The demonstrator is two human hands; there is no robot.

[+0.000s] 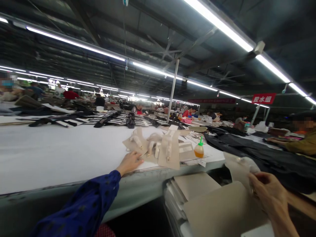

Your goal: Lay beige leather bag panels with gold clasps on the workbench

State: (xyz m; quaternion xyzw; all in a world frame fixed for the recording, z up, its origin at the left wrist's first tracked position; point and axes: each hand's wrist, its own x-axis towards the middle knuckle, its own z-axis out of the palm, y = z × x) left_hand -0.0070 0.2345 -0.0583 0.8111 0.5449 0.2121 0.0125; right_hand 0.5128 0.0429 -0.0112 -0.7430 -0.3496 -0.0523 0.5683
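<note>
My left hand (130, 162) lies flat near the table's front edge, fingers stretched out and holding nothing. Its fingertips reach the nearest of several beige panels with handles (170, 148), which carry small gold-coloured fittings and lie overlapped. On the right, my right hand (270, 191) pinches a beige panel with a pale, wrapped-looking handle (235, 168), raised above the stack. Below it sits a pile of flat beige panels (197, 186), beside the table's front. A large beige sheet on top of that pile is partly blurred.
A glue bottle (198, 149) with a green nozzle and amber liquid stands on the white table (61, 148). Black material (249, 151) covers the surface to the right, where another person's arm (283, 142) reaches in. Black-and-white striped pieces (84, 119) lie farther back.
</note>
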